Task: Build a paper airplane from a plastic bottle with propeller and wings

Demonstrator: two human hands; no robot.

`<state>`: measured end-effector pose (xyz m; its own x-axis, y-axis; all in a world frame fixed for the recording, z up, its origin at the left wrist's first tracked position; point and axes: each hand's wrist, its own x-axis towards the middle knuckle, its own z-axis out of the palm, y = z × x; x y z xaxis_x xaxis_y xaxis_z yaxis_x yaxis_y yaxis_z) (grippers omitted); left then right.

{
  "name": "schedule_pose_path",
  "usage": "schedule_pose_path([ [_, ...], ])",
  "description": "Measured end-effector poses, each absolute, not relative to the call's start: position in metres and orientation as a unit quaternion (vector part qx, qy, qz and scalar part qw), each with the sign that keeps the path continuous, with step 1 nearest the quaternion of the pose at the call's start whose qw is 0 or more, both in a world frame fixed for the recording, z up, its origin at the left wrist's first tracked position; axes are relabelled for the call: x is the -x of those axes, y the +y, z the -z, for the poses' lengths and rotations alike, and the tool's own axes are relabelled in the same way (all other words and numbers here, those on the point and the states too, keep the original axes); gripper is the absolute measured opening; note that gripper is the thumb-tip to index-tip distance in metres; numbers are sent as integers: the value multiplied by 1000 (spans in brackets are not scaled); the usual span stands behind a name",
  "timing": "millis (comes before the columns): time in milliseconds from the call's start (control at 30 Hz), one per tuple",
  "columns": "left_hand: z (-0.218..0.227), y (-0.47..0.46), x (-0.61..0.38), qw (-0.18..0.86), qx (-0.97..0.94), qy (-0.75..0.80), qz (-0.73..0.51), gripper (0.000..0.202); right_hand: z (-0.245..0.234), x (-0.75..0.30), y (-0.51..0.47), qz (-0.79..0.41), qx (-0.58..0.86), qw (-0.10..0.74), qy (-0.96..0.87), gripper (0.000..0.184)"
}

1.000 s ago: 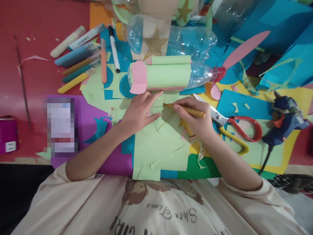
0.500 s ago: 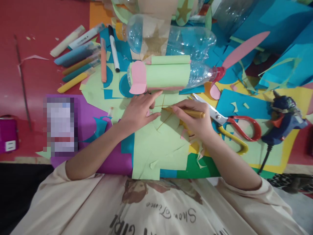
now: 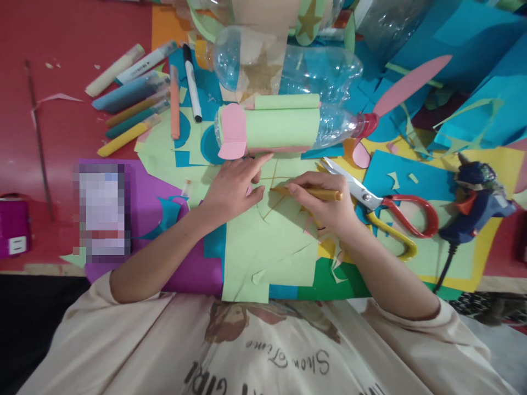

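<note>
A gold-brown marker (image 3: 325, 194) is gripped in my right hand (image 3: 327, 203), its tip on light green paper (image 3: 267, 247). Brown lines crossing like a star show on a rounded piece of that green paper under the tip. My left hand (image 3: 234, 189) lies on the paper to the left of the lines, fingers spread, thumb and index finger apart. Just beyond both hands a plastic bottle (image 3: 284, 126) lies on its side, wrapped in green paper with pink paper pieces and a red cap. Scissors (image 3: 370, 200) with red and yellow handles lie beside my right hand.
Several markers (image 3: 135, 96) lie at the upper left. A phone-like device (image 3: 102, 211), blurred out, rests on purple paper (image 3: 144, 181). Behind, a clear bottle (image 3: 317, 66) has an orange cap. A blue glue gun (image 3: 473, 203) is at the right, among blue sheets (image 3: 457, 49) and scraps.
The marker tip has shifted slightly down and left along the drawn lines, with my right hand a little lower. My left thumb has drawn back slightly; the bottles and scissors stay in place.
</note>
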<state>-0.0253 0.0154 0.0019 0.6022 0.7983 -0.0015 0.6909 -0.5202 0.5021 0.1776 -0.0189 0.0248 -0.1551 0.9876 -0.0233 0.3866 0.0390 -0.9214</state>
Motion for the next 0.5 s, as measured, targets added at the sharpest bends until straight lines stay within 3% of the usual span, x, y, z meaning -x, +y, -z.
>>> schedule_pose_path([
  [500,-3,15,24,229,-865,430,-123,51,-22,-177,-22,-442,519,322,-657,23],
])
